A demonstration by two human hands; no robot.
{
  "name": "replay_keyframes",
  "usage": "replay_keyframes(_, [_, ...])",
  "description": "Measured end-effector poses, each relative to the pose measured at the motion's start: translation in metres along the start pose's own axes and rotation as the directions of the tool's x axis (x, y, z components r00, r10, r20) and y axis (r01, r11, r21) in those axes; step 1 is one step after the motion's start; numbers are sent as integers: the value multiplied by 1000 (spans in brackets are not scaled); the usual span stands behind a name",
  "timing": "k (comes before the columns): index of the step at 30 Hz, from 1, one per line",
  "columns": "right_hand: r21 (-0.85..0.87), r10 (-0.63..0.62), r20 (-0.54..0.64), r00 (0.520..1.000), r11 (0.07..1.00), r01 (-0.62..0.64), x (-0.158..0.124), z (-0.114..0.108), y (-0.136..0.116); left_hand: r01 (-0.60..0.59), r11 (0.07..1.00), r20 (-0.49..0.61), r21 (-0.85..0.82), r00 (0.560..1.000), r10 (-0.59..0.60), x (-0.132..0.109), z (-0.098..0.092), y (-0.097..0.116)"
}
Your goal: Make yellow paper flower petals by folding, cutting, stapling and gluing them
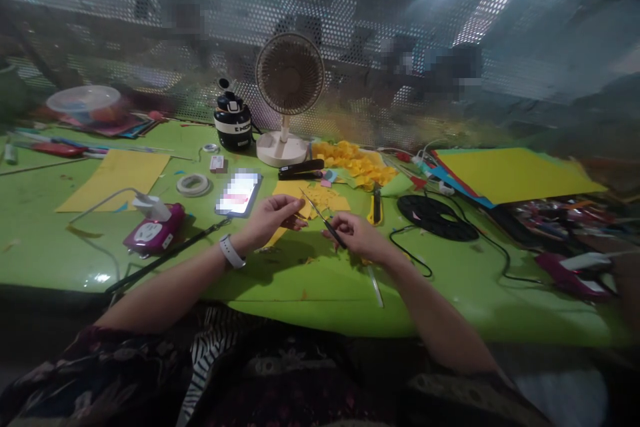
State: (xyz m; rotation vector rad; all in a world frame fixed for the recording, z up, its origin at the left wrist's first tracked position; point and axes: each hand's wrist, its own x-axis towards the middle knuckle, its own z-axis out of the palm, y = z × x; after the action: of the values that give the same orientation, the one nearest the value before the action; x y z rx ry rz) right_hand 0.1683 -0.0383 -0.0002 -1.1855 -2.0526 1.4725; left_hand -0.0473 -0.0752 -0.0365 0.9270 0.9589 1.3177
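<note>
From where I stand, the work in hand looks like close snipping at yellow paper. The right hand (350, 233) has its fingers curled tight around the dark handle of what I take for scissors (327, 223). They slant away toward ten or eleven o'clock, their tip just beside the left fingertips; how far the blades stand apart I can't tell.

The left hand (280, 209) has thumb and forefinger nearly together, the others loosely bent. Whether a scrap is pinched there I can't make out. From those fingertips, the scissors lie toward three o'clock.

Past the blades, at about one o'clock, yellow scraps (323, 199) are strewn over a yellow sheet (341, 203) on the green desk (280, 287). A cutter (376, 207) rests at one o'clock from the right hand, and a phone (239, 192) at ten from the left.

To my mind, the next move calls for a steady left pinch and a small, careful stroke, the tip kept clear of the fingertips.
</note>
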Motion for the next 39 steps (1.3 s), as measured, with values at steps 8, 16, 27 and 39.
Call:
replay_keyframes(8, [-22,-16,18,1000,1000,16,1,-1,6,-1,1000,-3,-17,1000,1,0,-1,1])
replay_keyframes(16, [-25,-16,10,1000,1000,16,1,-1,6,-11,1000,12,-2,1000,11,2,-5,1])
replay_keyframes(27, [-27,-39,24,999,999,40,0,-1,7,15,1000,-8,-2,1000,-15,2,-3,3])
replay_keyframes(39, [25,-57,-84,995,998,59,3,-8,10,24,999,7,-42,1000,-23,2,-1,4])
